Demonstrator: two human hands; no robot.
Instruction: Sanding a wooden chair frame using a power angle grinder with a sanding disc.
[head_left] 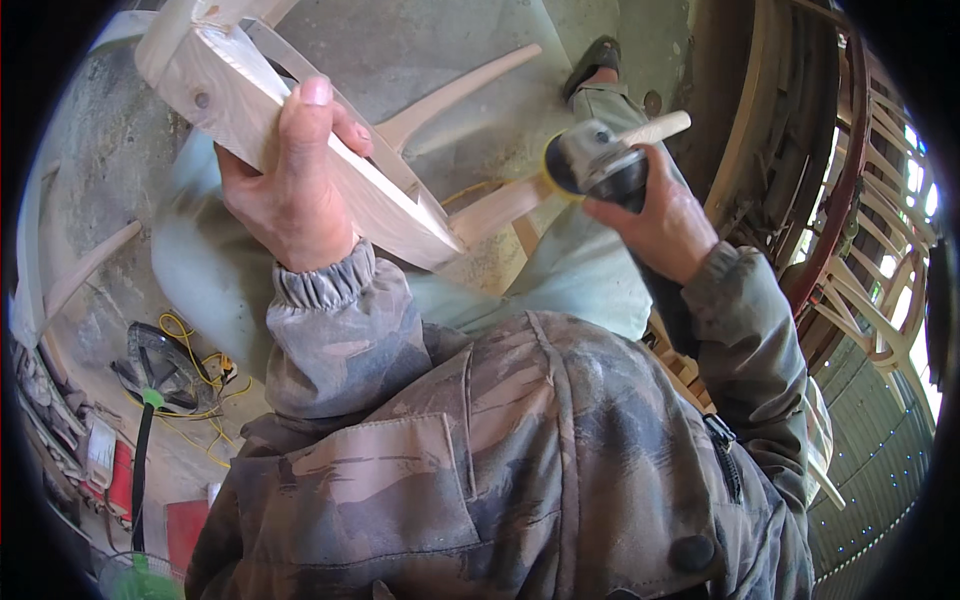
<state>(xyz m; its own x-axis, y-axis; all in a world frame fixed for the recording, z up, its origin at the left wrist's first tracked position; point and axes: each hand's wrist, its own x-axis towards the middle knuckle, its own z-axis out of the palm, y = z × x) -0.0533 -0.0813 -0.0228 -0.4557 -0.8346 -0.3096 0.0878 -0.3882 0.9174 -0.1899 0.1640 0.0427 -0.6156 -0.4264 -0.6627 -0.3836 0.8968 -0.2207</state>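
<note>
A pale wooden chair frame (400, 205) lies tilted across my lap, its tapered legs pointing away and to the right. My left hand (300, 180) grips one of its broad rails, thumb on top and fingers wrapped round the far edge. In my right hand (672, 215) is an angle grinder (610, 165), fingers closed round its dark body. The yellow-rimmed disc on the grinder's head faces left, right beside a leg (505, 208) of the frame. Whether disc and wood touch I cannot tell. Part of the grinder's body is hidden by my hand.
On the floor at left lie a black round fan-like part (165, 370) and a tangled yellow cord (225, 400). Red boxes (185, 530) stand at lower left. More wooden frames (885, 270) are stacked at the right behind a dark red rail (840, 190).
</note>
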